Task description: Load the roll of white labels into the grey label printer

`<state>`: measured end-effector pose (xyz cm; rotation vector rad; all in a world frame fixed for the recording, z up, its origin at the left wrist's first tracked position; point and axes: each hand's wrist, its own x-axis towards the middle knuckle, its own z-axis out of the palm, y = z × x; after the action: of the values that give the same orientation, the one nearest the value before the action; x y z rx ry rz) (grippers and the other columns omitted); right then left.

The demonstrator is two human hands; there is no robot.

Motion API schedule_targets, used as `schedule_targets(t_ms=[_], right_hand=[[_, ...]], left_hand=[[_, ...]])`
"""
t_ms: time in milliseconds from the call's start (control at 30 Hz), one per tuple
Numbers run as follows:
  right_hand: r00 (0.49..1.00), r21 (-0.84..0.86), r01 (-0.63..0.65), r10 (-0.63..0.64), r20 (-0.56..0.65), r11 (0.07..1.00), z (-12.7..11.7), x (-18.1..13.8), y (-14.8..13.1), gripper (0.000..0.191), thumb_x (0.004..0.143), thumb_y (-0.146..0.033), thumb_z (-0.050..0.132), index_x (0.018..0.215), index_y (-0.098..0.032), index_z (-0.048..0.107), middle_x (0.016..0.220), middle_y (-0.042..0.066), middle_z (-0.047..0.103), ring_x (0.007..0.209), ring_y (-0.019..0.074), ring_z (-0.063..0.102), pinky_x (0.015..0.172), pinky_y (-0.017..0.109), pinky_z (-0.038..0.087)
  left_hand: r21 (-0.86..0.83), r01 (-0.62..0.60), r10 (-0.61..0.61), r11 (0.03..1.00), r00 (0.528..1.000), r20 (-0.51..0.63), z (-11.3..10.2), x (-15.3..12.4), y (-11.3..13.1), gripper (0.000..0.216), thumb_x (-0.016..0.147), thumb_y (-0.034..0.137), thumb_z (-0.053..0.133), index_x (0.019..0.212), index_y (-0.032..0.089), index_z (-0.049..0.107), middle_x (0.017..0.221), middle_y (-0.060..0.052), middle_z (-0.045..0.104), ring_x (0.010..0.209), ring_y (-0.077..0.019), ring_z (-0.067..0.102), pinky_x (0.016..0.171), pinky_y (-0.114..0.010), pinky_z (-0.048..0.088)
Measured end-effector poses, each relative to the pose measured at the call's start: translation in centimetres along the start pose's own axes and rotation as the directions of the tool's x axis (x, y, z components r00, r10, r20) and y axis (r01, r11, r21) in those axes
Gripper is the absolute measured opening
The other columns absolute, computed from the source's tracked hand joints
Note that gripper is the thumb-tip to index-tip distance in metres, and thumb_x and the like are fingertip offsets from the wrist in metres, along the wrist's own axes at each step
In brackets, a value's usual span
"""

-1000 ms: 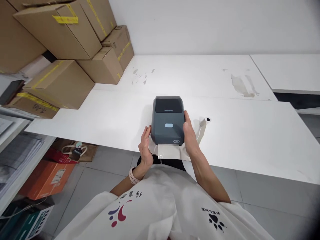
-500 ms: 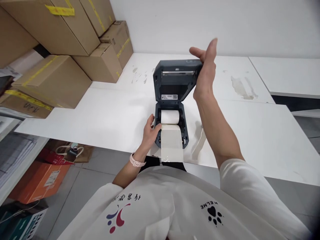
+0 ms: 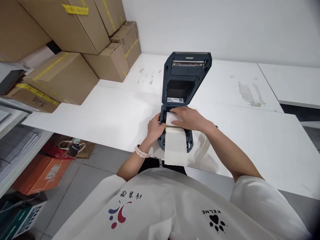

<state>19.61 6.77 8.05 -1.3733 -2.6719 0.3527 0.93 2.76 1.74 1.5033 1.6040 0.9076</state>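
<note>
A dark grey label printer (image 3: 161,136) stands at the table's front edge, its lid (image 3: 190,71) raised and tilted back. Inside the base lies a white label roll (image 3: 172,116), and its loose strip (image 3: 175,146) runs forward over the printer's front. My left hand (image 3: 155,128) is closed on the left wall of the base, thumb over the rim near the roll. From the right, my right hand (image 3: 187,118) reaches into the base, fingers on the back of the roll and thumb on its front. The roll's right end is hidden under this hand.
Cardboard boxes (image 3: 67,73) with yellow tape are stacked on the left of the white table (image 3: 120,113). A pale strip (image 3: 203,146) hangs near the front edge, right of the printer. An orange box (image 3: 41,173) sits below at left. A white wall stands behind.
My right hand has let go of the printer lid and come down onto the label roll. The lid now stands farther back. My left hand stays at the printer's left side.
</note>
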Motion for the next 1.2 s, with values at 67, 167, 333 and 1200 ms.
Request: schedule_targets(t_ms=[67, 167, 333, 1200], right_hand=[[0.976, -0.083, -0.025, 0.043, 0.215, 0.996, 1.1, 1.3, 0.1, 0.068, 0.087, -0.04, 0.068, 0.147, -0.012, 0.052, 0.134, 0.021, 0.069, 0.123, 0.0407, 0.065, 0.103, 0.053, 0.048], [0.951, -0.085, -0.014, 0.04, 0.307, 0.996, 1.1, 3.3, 0.4, 0.078, 0.078, -0.04, 0.075, 0.146, -0.013, 0.052, 0.128, 0.02, 0.071, 0.117, 0.041, 0.067, 0.103, 0.053, 0.048], [0.941, 0.339, 0.085, -0.187, 0.281, 0.937, -3.2, 0.7, 2.3, 0.074, 0.069, -0.04, 0.082, 0.137, -0.026, 0.058, 0.128, 0.008, 0.072, 0.11, 0.0315, 0.069, 0.092, 0.042, 0.057], [0.771, 0.912, -0.168, 0.626, -0.116, 0.375, 7.1, -12.8, 17.5, 0.075, 0.072, -0.038, 0.085, 0.141, -0.034, 0.057, 0.147, 0.008, 0.065, 0.143, 0.0292, 0.056, 0.123, 0.052, 0.04]], left_hand=[[0.124, 0.001, -0.002, 0.992, 1.0, 0.005, -0.2, 0.3, 0.6, 0.056, 0.074, 0.009, 0.054, 0.128, 0.02, 0.068, 0.11, -0.008, 0.079, 0.099, -0.0306, 0.072, 0.088, -0.042, 0.055], [0.236, -0.014, 0.008, 0.972, 1.0, 0.027, -0.6, 0.5, 0.9, 0.054, 0.073, 0.008, 0.054, 0.123, 0.02, 0.07, 0.101, -0.008, 0.079, 0.096, -0.0334, 0.072, 0.085, -0.043, 0.054], [0.141, -0.038, 0.033, 0.989, 0.999, 0.038, -0.8, 0.4, 0.2, 0.064, 0.075, 0.01, 0.052, 0.136, 0.022, 0.066, 0.112, -0.007, 0.079, 0.101, -0.0328, 0.073, 0.088, -0.042, 0.054], [-0.102, -0.051, 0.046, 0.993, 0.998, -0.053, 0.5, 0.2, -1.7, 0.069, 0.077, 0.013, 0.052, 0.145, 0.023, 0.061, 0.135, -0.004, 0.074, 0.117, -0.0255, 0.071, 0.106, -0.04, 0.055]])
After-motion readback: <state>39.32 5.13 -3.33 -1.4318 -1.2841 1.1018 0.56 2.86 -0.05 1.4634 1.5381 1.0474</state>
